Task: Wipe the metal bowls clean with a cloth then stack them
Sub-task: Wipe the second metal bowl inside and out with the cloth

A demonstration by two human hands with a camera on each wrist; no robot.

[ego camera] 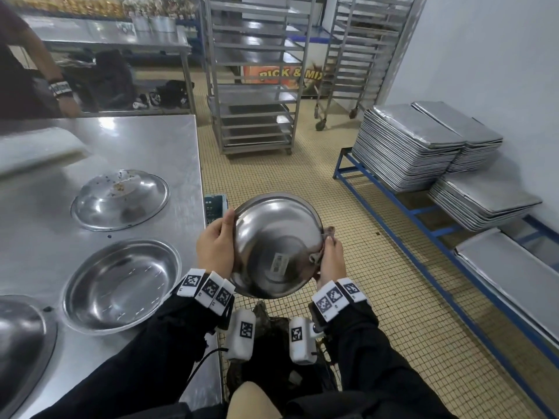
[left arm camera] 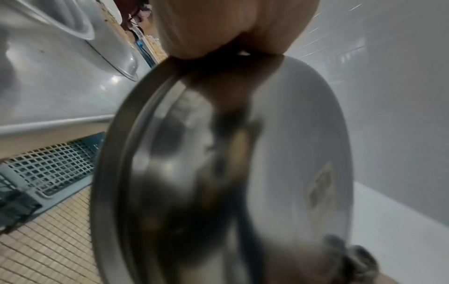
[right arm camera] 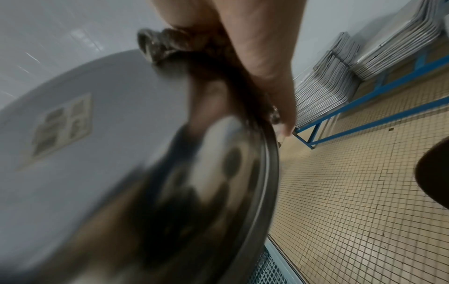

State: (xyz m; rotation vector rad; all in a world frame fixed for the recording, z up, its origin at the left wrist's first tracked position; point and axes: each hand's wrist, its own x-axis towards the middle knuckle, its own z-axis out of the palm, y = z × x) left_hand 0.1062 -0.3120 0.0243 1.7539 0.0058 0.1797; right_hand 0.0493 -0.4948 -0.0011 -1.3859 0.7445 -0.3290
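Observation:
I hold a metal bowl (ego camera: 276,246) tilted in the air off the table's right edge, its labelled underside towards me. My left hand (ego camera: 216,241) grips its left rim, thumb on the outside. My right hand (ego camera: 331,255) pinches a dark cloth (ego camera: 328,232) against the right rim. The wrist views show the same bowl (left arm camera: 279,153) (right arm camera: 97,153) close up and blurred, with the cloth (right arm camera: 167,44) bunched under my right hand's fingers (right arm camera: 267,67). On the steel table (ego camera: 169,140) an upright bowl (ego camera: 121,285) sits nearest. An overturned bowl (ego camera: 121,199) carries crumbs. Another overturned bowl (ego camera: 21,340) lies at the lower left.
Another person (ego camera: 18,71) stands at the table's far left corner. A blue-grey plastic crate (ego camera: 215,207) sits on the tiled floor beside the table. Wheeled tray racks (ego camera: 254,86) stand behind. Stacked baking trays (ego camera: 423,143) rest on a low blue frame at the right wall.

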